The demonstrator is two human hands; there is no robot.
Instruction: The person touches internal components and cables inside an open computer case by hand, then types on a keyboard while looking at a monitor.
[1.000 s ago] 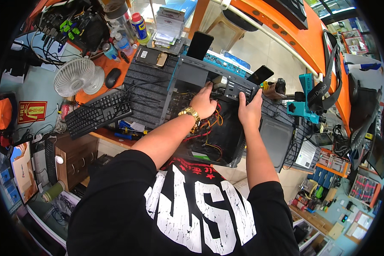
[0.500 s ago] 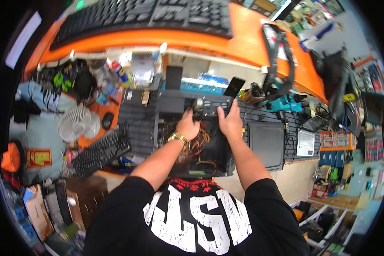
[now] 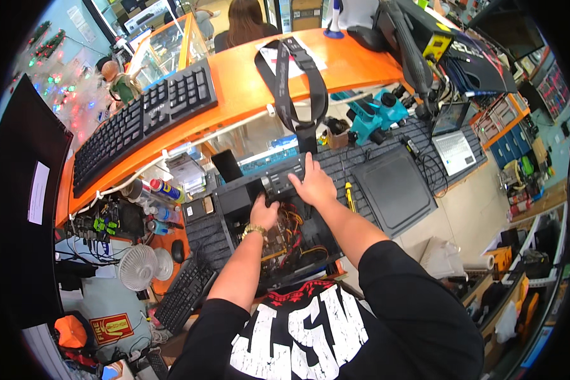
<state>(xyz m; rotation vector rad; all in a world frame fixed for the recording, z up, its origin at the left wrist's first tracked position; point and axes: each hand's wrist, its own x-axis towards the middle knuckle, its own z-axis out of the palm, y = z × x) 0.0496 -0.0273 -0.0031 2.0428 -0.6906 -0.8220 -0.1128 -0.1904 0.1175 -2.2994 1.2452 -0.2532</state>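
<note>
An open black computer case [image 3: 328, 247] lies on its side on the slatted dark mat, with red, yellow and black wires and boards showing inside. My left hand [image 3: 264, 214], a gold watch at its wrist, reaches in beside the dark bay [image 3: 234, 197]. Its thumb stands apart from the fingers, whose tips are partly hidden. Resting on the case's far side is my right hand [image 3: 316, 188], index finger stretched out and thumb apart, by a metal-and-black drive section [image 3: 278, 177]. Neither hand visibly grips a loose part.
Right of the case lies a black side panel [image 3: 396, 190], with a yellow-handled tool [image 3: 350, 197] between. A small laptop [image 3: 455, 151] and a teal microscope [image 3: 380, 117] stand beyond. An orange shelf [image 3: 234, 69] carries a keyboard [image 3: 145, 120] and black strap [image 3: 291, 82]. A fan [image 3: 139, 267] stands left.
The view has swung and tilted, so the shelf and bench now slant. My right hand's fingers are more spread; both hands stay at the case's far part.
</note>
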